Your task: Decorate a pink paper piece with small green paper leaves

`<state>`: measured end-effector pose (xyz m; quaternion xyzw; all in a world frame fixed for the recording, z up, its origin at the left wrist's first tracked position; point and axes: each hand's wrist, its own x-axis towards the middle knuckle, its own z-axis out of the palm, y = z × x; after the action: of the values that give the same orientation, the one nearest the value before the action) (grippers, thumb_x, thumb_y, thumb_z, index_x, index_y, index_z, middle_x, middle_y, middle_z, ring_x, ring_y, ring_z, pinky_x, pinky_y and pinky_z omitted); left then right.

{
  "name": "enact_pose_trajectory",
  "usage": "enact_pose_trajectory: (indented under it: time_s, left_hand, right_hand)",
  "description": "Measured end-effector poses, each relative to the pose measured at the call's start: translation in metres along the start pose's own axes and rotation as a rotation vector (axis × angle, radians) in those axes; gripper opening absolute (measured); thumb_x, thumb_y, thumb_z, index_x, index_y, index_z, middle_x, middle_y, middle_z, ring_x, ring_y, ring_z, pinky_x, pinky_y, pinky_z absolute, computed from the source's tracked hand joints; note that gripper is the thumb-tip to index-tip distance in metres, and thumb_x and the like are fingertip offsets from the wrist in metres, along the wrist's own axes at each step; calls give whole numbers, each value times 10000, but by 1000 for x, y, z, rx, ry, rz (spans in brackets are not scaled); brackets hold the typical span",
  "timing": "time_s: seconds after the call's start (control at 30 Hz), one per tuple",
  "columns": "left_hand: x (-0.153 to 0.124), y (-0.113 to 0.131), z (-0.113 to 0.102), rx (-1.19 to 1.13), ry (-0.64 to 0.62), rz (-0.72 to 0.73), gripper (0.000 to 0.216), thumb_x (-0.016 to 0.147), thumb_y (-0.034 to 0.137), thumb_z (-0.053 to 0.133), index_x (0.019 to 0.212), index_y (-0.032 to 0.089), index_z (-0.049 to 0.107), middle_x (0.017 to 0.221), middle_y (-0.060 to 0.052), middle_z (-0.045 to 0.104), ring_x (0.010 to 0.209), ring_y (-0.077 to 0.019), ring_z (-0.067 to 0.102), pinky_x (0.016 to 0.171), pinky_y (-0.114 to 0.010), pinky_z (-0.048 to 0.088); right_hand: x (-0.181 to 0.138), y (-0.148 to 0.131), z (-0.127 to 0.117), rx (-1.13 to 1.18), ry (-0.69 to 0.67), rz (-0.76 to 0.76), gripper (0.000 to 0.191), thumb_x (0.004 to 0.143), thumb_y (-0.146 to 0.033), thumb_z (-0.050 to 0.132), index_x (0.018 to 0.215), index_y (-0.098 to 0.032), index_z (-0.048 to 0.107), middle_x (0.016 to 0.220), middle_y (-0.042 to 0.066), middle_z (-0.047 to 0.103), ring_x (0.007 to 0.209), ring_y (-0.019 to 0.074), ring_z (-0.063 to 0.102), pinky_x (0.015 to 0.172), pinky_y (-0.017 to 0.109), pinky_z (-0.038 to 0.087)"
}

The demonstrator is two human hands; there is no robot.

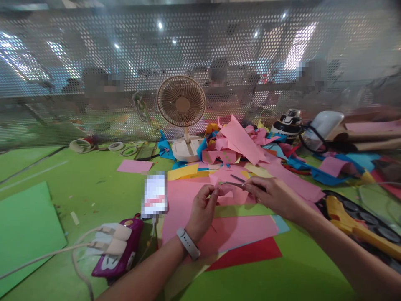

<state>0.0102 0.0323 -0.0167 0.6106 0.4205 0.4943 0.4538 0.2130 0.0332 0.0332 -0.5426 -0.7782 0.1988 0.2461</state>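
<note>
My right hand point(271, 194) grips a pair of scissors point(233, 184), its two blades parted and pointing left. My left hand point(203, 207), with a pale band on its wrist, pinches a small piece of pink paper point(216, 179) close to the blade tips. Whether the blades touch that paper is hard to tell. Below both hands lie pink sheets point(238, 230), and a red sheet point(247, 254) sticks out from under them. Yellow paper point(183, 172) shows beyond my left hand.
A fan point(181, 102) stands before a perforated metal screen point(125, 54). Crumpled pink offcuts point(239, 138) heap beside it. To the left are a phone point(154, 194), a purple power block point(120, 251) with plugs, and green card point(28, 234). A yellow glue gun point(357, 225) lies right.
</note>
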Motion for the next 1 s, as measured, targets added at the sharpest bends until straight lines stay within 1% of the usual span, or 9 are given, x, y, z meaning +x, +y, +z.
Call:
enact_pose_trajectory:
  time_s: [0.27,0.57,0.67,0.73,0.8,0.87,0.93,1.0]
  left_hand:
    - [0,-2,0,-15,-8,-9,198,862,316,440,843,164,564,822,-25,586,749,-131,543,639,-243,479]
    - [1,-2,2,-77,15,-60,213,847,342,462,779,158,545,745,-6,534,697,-121,513,611,-239,477]
    - [2,-3,1,-107,29,-79,219,844,353,465,774,159,538,740,-3,525,698,-121,511,609,-236,475]
    - [2,-1,1,-100,31,-83,223,845,354,463,767,158,535,736,-3,523,695,-119,510,609,-233,469]
    - [1,2,2,-68,10,-74,226,853,348,453,765,156,534,737,-3,527,679,-112,507,611,-228,460]
    - [-2,7,3,-32,-37,-58,228,862,339,440,770,155,536,751,-5,534,667,-103,504,617,-222,451]
    - [-4,11,4,-10,-101,-43,227,871,332,427,778,156,537,774,-9,541,669,-99,504,620,-217,443]
    - [-7,13,5,4,-159,-28,221,876,329,418,792,160,534,787,-10,537,667,-99,502,615,-217,436]
  right_hand:
    - [1,3,1,22,6,2,300,861,-392,409,797,-207,636,576,-13,594,531,122,515,481,220,337]
    - [1,3,-2,54,-23,16,313,856,-423,414,818,-206,635,602,-8,596,558,129,519,497,228,343]
    - [1,3,-2,70,-8,21,304,850,-424,428,784,-204,627,590,-11,571,539,122,496,489,228,337]
    - [2,3,0,119,30,40,309,852,-431,421,778,-199,612,578,-15,541,521,117,475,476,227,334]
    - [4,3,2,207,107,58,303,850,-442,421,817,-194,591,590,-17,515,526,116,464,475,225,342]
    - [6,3,6,279,179,63,284,823,-451,471,845,-187,573,605,-21,487,540,115,451,478,226,344]
    - [8,3,9,319,191,66,269,776,-445,547,819,-180,565,597,-33,453,534,108,426,474,225,332]
    - [9,4,13,367,176,80,249,733,-418,605,782,-179,553,615,-35,468,533,103,431,479,226,336]
